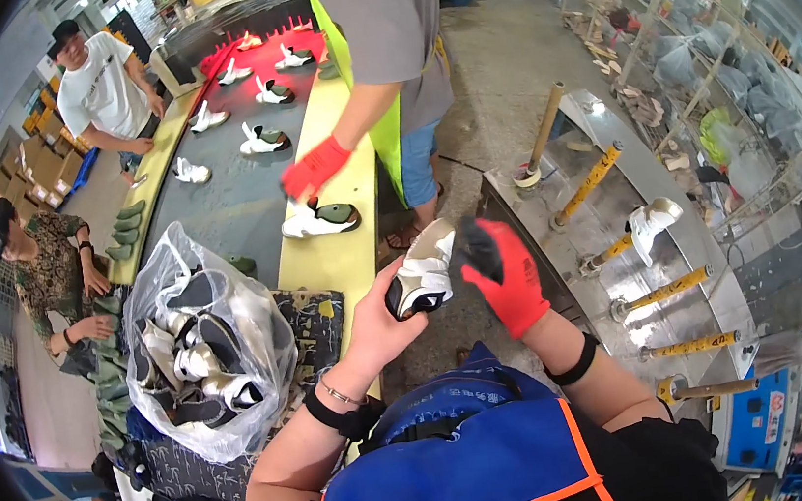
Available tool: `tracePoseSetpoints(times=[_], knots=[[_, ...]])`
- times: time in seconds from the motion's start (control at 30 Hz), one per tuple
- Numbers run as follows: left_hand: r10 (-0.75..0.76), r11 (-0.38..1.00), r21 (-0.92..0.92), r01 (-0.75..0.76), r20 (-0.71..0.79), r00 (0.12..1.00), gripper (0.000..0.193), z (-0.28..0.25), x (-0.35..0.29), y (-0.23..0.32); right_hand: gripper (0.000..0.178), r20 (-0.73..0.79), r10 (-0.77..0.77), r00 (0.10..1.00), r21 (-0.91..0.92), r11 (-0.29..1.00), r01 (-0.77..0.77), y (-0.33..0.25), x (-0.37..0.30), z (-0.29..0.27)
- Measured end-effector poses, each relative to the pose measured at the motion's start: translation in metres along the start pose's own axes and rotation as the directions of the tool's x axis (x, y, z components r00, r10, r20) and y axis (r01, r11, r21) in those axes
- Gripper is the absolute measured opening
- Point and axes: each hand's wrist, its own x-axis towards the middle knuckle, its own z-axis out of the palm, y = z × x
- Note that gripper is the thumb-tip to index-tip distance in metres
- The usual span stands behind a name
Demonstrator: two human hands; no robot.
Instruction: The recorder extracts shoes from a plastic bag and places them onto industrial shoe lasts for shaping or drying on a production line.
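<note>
My bare left hand [376, 323] is wrapped around a white and beige shoe [423, 270] with a black collar, held in front of my body. The shoe's toe points up and to the right, toward my right hand [506, 278]. A red glove with a black palm covers that hand, beside the toe. Its dark fingers run together, so how far they are bent is unclear, and contact with the shoe cannot be made out. To the left, a clear plastic bag [282, 338] full of white and black shoes sits on a dark patterned surface.
Green and white shoes lie on a dark conveyor [240, 185] with yellow edges [347, 257]. A co-worker's red-gloved hand [315, 168] reaches over one. On my right, a metal bench [614, 295] carries several upright posts, one bearing a white shoe [654, 227]. Other people stand at the left.
</note>
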Motion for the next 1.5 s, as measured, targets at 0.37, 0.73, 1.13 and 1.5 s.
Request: tracePoseSetpoints(times=[0.37, 0.73, 1.13, 1.5], knots=[[-0.434, 0.783, -0.377, 0.495, 0.24, 0.869, 0.051, -0.025, 0.0, -0.02, 0.047, 0.557, 0.117, 0.822, 0.574, 0.661, -0.483, 0.007, -0.018, -0.001], [-0.266, 0.941, -0.204, 0.269, 0.042, 0.963, 0.04, 0.037, 0.015, 0.022, 0.085, 0.067, 0.383, 0.921, -0.533, 0.794, -0.292, -0.012, -0.009, 0.008], [-0.333, 0.84, -0.269, 0.472, 0.433, 0.838, 0.045, 0.029, 0.026, -0.016, 0.044, -0.585, -0.221, 0.78, -0.617, 0.746, -0.251, 0.072, 0.065, -0.175], [-0.414, 0.91, -0.015, 0.415, 0.037, 0.909, 0.03, -0.035, -0.051, -0.027, 0.032, 0.032, 0.231, 0.972, -0.999, 0.001, 0.033, 0.238, 0.071, -0.179]])
